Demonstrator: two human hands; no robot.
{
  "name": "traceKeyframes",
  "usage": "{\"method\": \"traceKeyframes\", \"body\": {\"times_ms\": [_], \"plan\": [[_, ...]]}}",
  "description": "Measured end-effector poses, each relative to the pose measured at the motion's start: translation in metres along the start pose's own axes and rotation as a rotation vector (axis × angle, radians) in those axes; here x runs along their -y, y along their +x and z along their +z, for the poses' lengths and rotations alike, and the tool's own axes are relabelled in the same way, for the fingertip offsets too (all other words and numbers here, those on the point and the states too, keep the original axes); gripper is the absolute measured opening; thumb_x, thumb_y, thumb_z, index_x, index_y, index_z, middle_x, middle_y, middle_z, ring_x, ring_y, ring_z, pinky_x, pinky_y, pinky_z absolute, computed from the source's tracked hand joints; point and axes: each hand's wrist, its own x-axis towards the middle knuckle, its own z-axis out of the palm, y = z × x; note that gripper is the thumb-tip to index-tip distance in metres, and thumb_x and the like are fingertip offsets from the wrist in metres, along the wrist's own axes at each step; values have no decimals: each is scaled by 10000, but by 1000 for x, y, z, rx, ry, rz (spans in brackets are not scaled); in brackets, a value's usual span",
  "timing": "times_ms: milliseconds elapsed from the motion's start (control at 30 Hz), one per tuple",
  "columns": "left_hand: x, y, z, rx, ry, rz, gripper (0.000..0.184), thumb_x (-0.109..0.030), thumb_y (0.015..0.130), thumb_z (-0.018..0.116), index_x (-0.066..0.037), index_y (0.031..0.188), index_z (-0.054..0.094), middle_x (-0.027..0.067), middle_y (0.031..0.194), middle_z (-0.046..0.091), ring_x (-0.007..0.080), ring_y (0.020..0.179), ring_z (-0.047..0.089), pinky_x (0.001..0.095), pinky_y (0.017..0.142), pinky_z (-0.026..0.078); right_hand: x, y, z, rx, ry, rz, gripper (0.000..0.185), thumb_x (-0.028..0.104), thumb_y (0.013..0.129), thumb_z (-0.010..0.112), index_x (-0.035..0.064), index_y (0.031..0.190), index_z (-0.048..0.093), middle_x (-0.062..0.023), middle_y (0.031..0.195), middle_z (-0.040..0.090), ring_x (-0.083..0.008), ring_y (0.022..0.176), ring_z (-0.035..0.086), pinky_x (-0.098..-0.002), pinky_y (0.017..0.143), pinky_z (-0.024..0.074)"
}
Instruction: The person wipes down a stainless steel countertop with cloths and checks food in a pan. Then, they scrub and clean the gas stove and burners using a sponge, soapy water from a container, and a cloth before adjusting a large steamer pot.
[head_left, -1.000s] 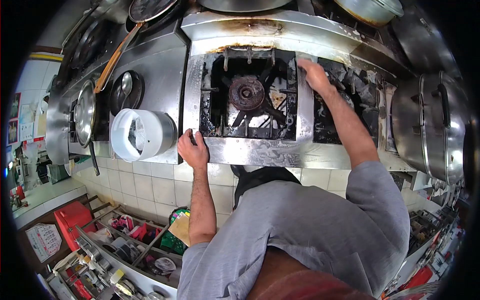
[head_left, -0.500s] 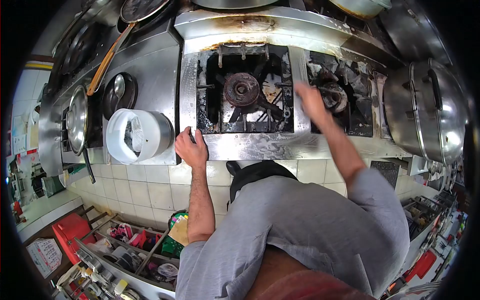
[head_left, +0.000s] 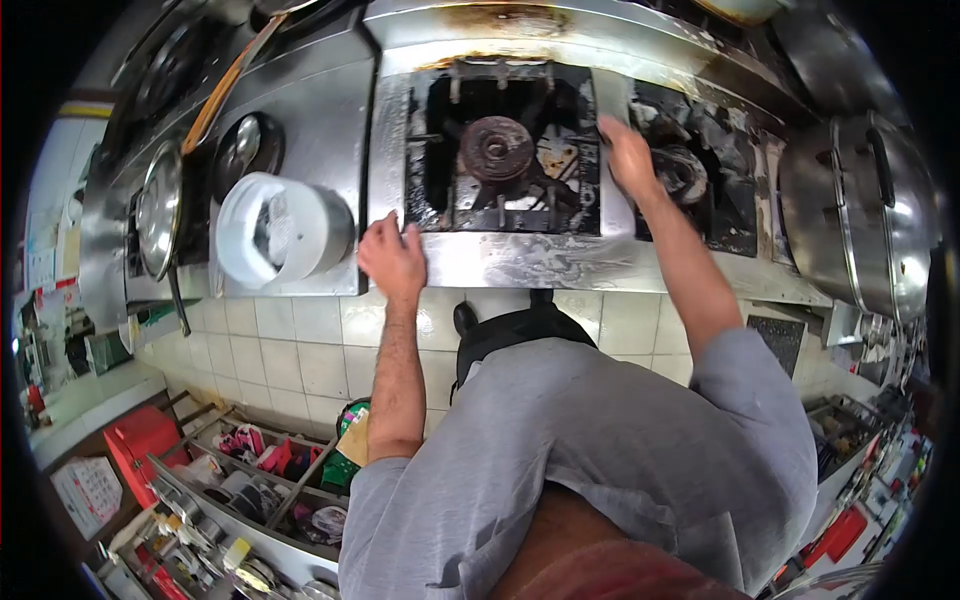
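Note:
My left hand (head_left: pixel 392 258) rests on the stove's front steel edge, at the left corner beside the burner bay, fingers apart and slightly bent. My right hand (head_left: pixel 630 163) is on the steel strip (head_left: pixel 615 205) between the two burner bays, its fingers closed; whatever they hold, if anything, is hidden. Between the hands sits a rusty, round cast-iron burner (head_left: pixel 496 150) in a blackened, greasy bay. A second burner (head_left: pixel 680 178) lies right of my right hand among dark, flaking residue. Whitish wet smears streak the steel front ledge (head_left: pixel 540 258).
A white plastic tub (head_left: pixel 335 235) with something dark and grey inside stands left of my left hand. Behind it are a black pan (head_left: pixel 262 165) with a ladle and a wooden-handled pan (head_left: pixel 215 100). A large steel pot (head_left: pixel 860 225) stands at the right.
My right hand has moved slightly downward relative to the stove, along the strip between the burners. My left hand stays at the corner. The whole view has shifted a little.

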Motion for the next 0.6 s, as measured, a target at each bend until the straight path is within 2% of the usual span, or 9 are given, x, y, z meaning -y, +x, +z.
{"method": "traceKeyframes", "body": {"times_ms": [67,133,267,300,333,367,433,467,600], "plan": [[3,-2,-9,151,-38,171,442,-307,809,598,-93,1189,527,125,1166,490,295,1093,435,494,910,319,34,-70,-10,44,-29,26,409,-85,712,473,-15,1105,565,-222,1132,566,-353,1108,515,-378,948,409],[10,-19,-12,337,21,303,599,-389,855,534,-81,1344,377,134,1393,332,298,1313,266,533,1062,151,57,-133,-29,162,-27,56,578,-138,647,435,10,1198,528,-176,1253,509,-311,1212,446,-353,1039,334],[45,-30,-32,430,-60,379,654,-443,867,502,-64,1368,322,117,1460,233,300,1358,175,542,1069,143,74,-185,-12,20,-129,254,532,-111,725,405,8,1235,498,-161,1290,485,-305,1231,426,-364,1059,304],[56,-31,-34,364,-156,340,560,-342,868,538,-56,1325,387,114,1412,327,291,1332,248,512,1060,202,85,-189,0,-50,-174,365,520,-99,751,391,6,1252,482,-159,1299,479,-302,1238,418,-366,1067,291],[68,-31,-34,358,-160,347,560,-342,868,538,-56,1325,387,114,1412,327,291,1332,248,512,1060,202,122,-183,25,85,-74,377,481,-50,824,371,7,1298,425,-172,1334,434,-305,1268,375,-361,1084,255],[79,-32,-34,338,-211,372,487,-274,856,559,-44,1269,439,119,1351,398,292,1295,311,502,1043,238,171,-173,51,80,1,291,377,49,898,373,-1,1258,471,-177,1315,458,-289,1251,403,-354,1064,288],[90,-28,-49,249,-353,379,280,-79,804,596,-15,1075,562,135,1118,571,306,1115,498,449,954,362,245,-151,94,215,8,-13,364,21,859,433,-6,1216,501,-178,1279,479,-316,1242,404,-386,1061,296],[96,-27,-54,244,-354,392,280,-79,804,596,-15,1075,562,135,1118,571,306,1115,498,449,954,362,274,-135,112,224,195,-69,405,-24,792,461,-15,1194,506,-187,1279,471,-326,1247,395,-389,1058,305],[115,-22,-71,197,-635,252,236,-17,784,596,-5,1019,580,146,1025,593,312,988,548,407,867,421,313,-36,155,186,176,-365,278,5,793,427,-87,1045,501,-234,1048,526,-371,1022,505,-405,910,410]]}}
